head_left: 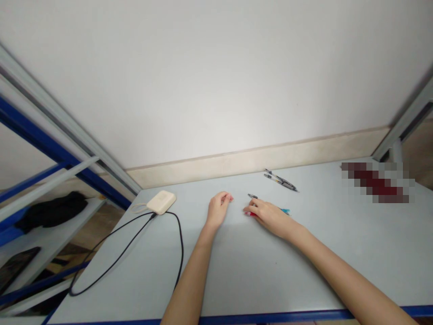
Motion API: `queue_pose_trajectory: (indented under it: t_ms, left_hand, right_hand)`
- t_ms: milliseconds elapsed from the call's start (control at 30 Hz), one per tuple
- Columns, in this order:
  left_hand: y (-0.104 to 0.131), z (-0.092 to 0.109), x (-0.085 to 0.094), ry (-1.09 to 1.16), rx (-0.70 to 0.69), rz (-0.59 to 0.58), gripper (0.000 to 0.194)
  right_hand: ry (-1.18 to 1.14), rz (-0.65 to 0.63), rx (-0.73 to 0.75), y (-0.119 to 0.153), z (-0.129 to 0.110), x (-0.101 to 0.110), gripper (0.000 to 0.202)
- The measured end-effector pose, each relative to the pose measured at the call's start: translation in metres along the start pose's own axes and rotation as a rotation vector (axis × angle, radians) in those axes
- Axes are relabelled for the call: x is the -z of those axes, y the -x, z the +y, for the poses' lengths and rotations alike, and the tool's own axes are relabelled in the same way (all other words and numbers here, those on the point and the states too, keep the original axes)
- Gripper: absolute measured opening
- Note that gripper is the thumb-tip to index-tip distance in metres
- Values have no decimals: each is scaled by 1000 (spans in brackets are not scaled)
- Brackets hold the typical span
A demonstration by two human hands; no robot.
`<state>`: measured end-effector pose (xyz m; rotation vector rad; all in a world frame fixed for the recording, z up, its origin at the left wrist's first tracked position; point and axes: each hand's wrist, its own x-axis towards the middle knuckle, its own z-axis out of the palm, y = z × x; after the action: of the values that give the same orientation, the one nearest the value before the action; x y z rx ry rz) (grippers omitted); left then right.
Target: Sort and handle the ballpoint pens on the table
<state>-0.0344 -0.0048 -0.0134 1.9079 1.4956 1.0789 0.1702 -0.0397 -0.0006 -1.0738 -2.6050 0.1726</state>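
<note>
Pen (252,196) under right hand (269,217), long axis oblique, dark end far-left.

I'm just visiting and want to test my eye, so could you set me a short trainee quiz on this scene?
1. True or false: the slim clear-and-black pens lie on the pale grey table between the right hand and the plain white wall.

2. Which colour shows right by the right hand's fingertips?
a) yellow
b) red
c) green

3. Fill in the blank: the flat cream box with rounded corners lies nearer to the ____ hand.

Key: 1 true; 2 b; 3 left.
</note>
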Motion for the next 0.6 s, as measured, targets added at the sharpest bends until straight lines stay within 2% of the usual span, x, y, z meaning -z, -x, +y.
queue_pose_trajectory:
  t_ms: [333, 500, 600]
  left_hand:
    - [3, 4, 0, -66, -4, -43, 28]
    - [3, 2, -3, -85, 5, -70, 27]
    - [2, -1, -6, -99, -8, -81, 27]
  right_hand:
    - [94, 110, -70, -2, 9, -4, 39]
    - [205, 40, -155, 0, 12, 3, 20]
    - [271, 46, -180, -2, 11, 2, 19]
